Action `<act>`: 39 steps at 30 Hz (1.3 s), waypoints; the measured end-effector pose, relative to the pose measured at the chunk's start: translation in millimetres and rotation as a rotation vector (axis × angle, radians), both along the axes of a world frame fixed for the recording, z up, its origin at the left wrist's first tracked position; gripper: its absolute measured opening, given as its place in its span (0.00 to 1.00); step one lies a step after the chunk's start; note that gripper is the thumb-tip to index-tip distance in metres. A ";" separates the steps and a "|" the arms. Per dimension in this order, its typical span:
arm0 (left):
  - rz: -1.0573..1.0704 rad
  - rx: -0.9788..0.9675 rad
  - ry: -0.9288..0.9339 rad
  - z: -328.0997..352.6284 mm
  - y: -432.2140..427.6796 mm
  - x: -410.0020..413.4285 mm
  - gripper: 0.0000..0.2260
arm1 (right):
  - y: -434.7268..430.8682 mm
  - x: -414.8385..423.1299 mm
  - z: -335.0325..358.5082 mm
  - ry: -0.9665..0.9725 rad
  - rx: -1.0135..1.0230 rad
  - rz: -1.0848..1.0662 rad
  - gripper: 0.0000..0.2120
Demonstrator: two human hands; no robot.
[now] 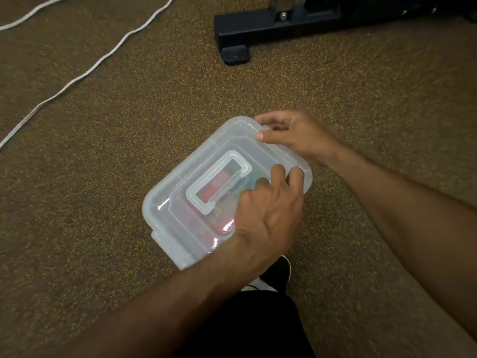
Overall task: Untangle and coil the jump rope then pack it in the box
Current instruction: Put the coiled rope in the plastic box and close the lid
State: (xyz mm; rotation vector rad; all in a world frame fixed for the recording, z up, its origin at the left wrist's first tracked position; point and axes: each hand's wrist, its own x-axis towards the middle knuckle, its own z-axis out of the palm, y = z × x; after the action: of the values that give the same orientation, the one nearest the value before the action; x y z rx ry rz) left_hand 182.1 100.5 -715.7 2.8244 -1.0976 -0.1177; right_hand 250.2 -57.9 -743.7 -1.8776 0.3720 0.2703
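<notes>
The left hand [268, 215] lies over the near right part of a clear plastic box [165, 213] at the middle of the frame, its fingers [278, 177] curled down onto the lid [224, 143] close to the right edge. Its thumb is hidden, so how far it wraps under cannot be told. Just beyond, the right hand [296, 135] clasps the lid's far right corner, thumb on top and fingers bent over the rim. The lid sits on the box, with a flat handle [192, 200] folded at its centre.

The jump rope [214, 187] shows only as blurred red and green shapes inside, through the cloudy plastic. A black shoe [277, 273] and dark trousers [245, 326] are partly covered by the forearms at the bottom.

Below is speckled brown carpet [103, 202]. A white cord [85, 73] runs across the upper left, cut off by the edge. A black metal base [271, 27] stands at the top.
</notes>
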 end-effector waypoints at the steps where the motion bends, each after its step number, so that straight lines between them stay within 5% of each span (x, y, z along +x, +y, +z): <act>1: -0.007 0.000 -0.005 -3.5 0.5 -1.3 0.17 | 1.0 -3.1 -0.8 -0.016 -0.024 0.002 0.18; 13: 0.012 0.006 0.028 -16.2 4.0 3.8 0.27 | 6.1 -14.7 -5.9 -0.047 -0.097 0.019 0.21; 24: -0.023 -0.001 0.041 -23.1 7.1 0.5 0.22 | 5.6 -19.2 -7.0 0.022 -0.262 0.018 0.20; 28: 0.013 -0.098 0.140 -16.9 7.1 12.6 0.31 | 4.8 -20.1 -5.8 0.008 -0.266 0.038 0.18; 32: 0.124 -0.258 -0.015 -15.4 11.0 43.5 0.20 | 5.6 -18.5 -6.4 0.023 -0.164 -0.022 0.18; 36: 0.248 -0.150 -0.065 -25.1 14.7 79.0 0.25 | 8.9 -23.4 -11.8 -0.004 -0.419 0.008 0.24; 39: 0.240 -0.038 0.025 -30.2 25.3 90.2 0.33 | 7.3 -30.2 -16.2 -0.032 -0.427 0.001 0.25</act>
State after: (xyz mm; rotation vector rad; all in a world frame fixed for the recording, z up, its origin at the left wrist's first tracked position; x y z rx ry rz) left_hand 272.3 125.9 -745.9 2.8840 -0.7398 -0.1100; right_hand 220.0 -50.7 -759.8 -2.2974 0.4317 0.1698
